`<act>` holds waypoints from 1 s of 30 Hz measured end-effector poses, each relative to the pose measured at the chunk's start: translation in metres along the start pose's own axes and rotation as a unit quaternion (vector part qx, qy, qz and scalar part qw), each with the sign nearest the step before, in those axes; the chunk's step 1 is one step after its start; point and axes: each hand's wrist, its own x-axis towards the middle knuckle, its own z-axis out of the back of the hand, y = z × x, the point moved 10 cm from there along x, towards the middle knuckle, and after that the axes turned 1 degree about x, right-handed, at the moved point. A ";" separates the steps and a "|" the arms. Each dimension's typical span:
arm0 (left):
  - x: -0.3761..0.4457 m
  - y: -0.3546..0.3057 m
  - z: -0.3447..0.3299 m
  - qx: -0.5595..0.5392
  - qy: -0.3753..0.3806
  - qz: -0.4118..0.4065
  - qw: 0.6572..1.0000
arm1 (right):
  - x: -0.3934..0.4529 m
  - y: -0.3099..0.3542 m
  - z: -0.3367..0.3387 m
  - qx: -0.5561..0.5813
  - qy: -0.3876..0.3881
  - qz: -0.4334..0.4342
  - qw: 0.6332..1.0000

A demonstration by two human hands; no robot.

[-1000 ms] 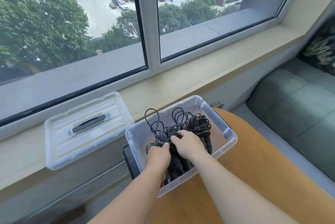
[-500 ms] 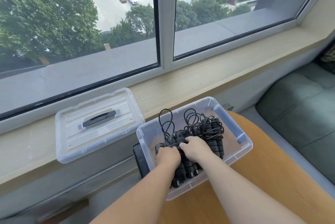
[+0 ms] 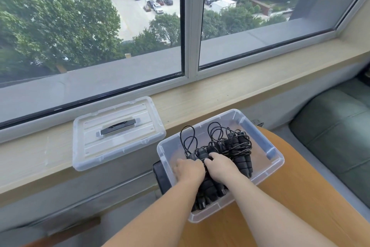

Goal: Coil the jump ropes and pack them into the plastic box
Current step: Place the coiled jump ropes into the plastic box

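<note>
A clear plastic box (image 3: pixel 277 159) stands on the round orange table (image 3: pixel 304 202). Inside it lie several black jump ropes (image 3: pixel 239 146), their handles bundled and thin cord loops sticking up towards the window. Both my hands are down in the box's near-left part. My left hand (image 3: pixel 189 168) lies over the left end of the handle bundle with fingers curled down around it. My right hand (image 3: pixel 219 164) touches it on the right and grips the handles from above. The handles under my hands are partly hidden.
The box's clear lid (image 3: pixel 118 132), with a black handle, lies on the wooden window sill (image 3: pixel 220 96) to the left. A black object (image 3: pixel 160 174) sits against the box's left wall. A green sofa (image 3: pixel 336 136) is on the right.
My hands have stayed on the rope bundle and shifted slightly towards the box's left side. The view has moved closer and tilted a little.
</note>
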 end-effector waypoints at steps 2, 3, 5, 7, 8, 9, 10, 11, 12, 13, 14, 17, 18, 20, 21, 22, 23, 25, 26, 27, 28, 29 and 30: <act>0.000 -0.009 0.014 0.015 -0.058 -0.036 0.998 | -0.002 -0.001 0.002 0.009 -0.008 0.001 1.000; -0.002 -0.017 0.020 0.016 -0.073 -0.065 0.995 | -0.004 -0.001 0.002 0.010 -0.012 0.004 1.000; -0.002 -0.032 0.023 0.037 -0.084 -0.126 0.988 | -0.006 0.000 0.003 0.011 -0.023 0.012 1.000; 0.003 -0.041 0.022 0.072 -0.089 -0.173 0.978 | -0.009 0.001 0.003 0.007 -0.030 0.022 0.999; 0.006 -0.043 0.020 0.087 -0.095 -0.197 0.972 | -0.009 0.001 0.003 0.004 -0.032 0.026 0.999; 0.008 -0.045 0.020 0.107 -0.100 -0.216 0.965 | -0.010 0.001 0.003 0.002 -0.034 0.029 0.999; 0.009 -0.046 0.018 0.133 -0.102 -0.233 0.958 | -0.010 0.000 0.003 -0.001 -0.035 0.031 0.999; 0.008 -0.047 0.015 0.174 -0.097 -0.251 0.947 | -0.010 0.000 0.003 -0.005 -0.035 0.032 0.999; 0.006 -0.050 0.011 0.221 -0.092 -0.276 0.931 | -0.010 0.000 0.003 -0.009 -0.035 0.033 0.999; 0.005 -0.053 0.006 0.282 -0.083 -0.300 0.908 | -0.010 0.001 0.003 -0.013 -0.035 0.035 0.999; 0.002 -0.056 0.000 0.345 -0.077 -0.323 0.878 | -0.010 0.002 0.004 -0.015 -0.035 0.036 0.999; 0.000 -0.062 -0.011 0.494 -0.068 -0.343 0.796 | -0.008 0.005 0.005 -0.016 -0.035 0.037 0.999; 0.004 -0.061 -0.015 0.530 -0.060 -0.342 0.774 | -0.007 0.006 0.006 -0.016 -0.035 0.036 0.999; 0.011 -0.057 -0.019 0.574 -0.038 -0.336 0.746 | -0.005 0.009 0.004 -0.021 -0.032 0.037 0.999; 0.015 -0.055 -0.020 0.586 -0.024 -0.329 0.740 | -0.004 0.010 0.004 -0.023 -0.030 0.037 0.999; 0.018 -0.053 -0.019 0.589 -0.012 -0.321 0.742 | -0.004 0.011 0.004 -0.025 -0.027 0.038 0.999; 0.020 -0.054 -0.018 0.586 0.000 -0.312 0.747 | -0.004 0.011 0.004 -0.024 -0.024 0.038 0.999; 0.019 -0.058 -0.016 0.574 0.009 -0.307 0.759 | -0.003 0.011 0.004 -0.025 -0.016 0.037 0.999; 0.017 -0.061 -0.014 0.561 0.009 -0.307 0.768 | -0.004 0.011 0.004 -0.027 -0.011 0.037 0.999; 0.015 -0.064 -0.011 0.544 0.007 -0.308 0.780 | -0.004 0.011 0.006 -0.029 -0.009 0.036 0.999; 0.012 -0.066 -0.009 0.527 0.004 -0.310 0.791 | -0.004 0.011 0.008 -0.031 -0.008 0.036 0.999; 0.009 -0.067 -0.006 0.513 0.001 -0.313 0.799 | -0.005 0.011 0.010 -0.034 -0.006 0.033 0.999; 0.006 -0.068 -0.004 0.502 -0.003 -0.318 0.804 | -0.005 0.012 0.012 -0.038 -0.004 0.031 0.999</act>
